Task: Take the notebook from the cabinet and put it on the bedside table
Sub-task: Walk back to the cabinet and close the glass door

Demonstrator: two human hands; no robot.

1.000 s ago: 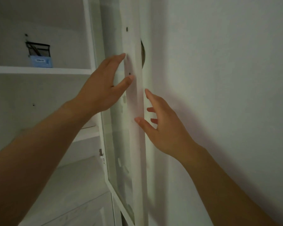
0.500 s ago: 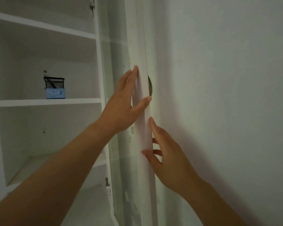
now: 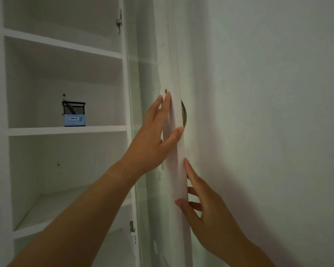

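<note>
On the far left I see the white cabinet (image 3: 0, 132) with its shelves open to me. On the middle shelf (image 3: 66, 130) stands a small black mesh pen holder (image 3: 73, 108). It has a pale blue part at the bottom, and I cannot tell if that is a label or a little box. It stands alone, close to the back of the cabinet. I cannot tell where the notebook is; it does not show on the shelves I can see.

Next comes the side post of the cabinet, with one hinge (image 3: 119, 21) up high and another hinge (image 3: 132, 227) down low. The glass door (image 3: 147, 74) hangs from them. It is swung wide open, so I look almost along its thin edge.

My left hand (image 3: 152, 137) lies flat on the inner side of the door's white frame (image 3: 172, 64). Its fingers are straight and close together, and the thumb sticks out across the edge.

A round metal handle (image 3: 184, 114) peeks out from behind the frame, just above that thumb.

My right hand (image 3: 208, 209) is lower down. Its fingers are spread and mostly straight. The thumb touches the near edge of the frame, and the other fingers reach to the far side.

On the right is a bare pale wall (image 3: 268, 112), very near the door.
</note>
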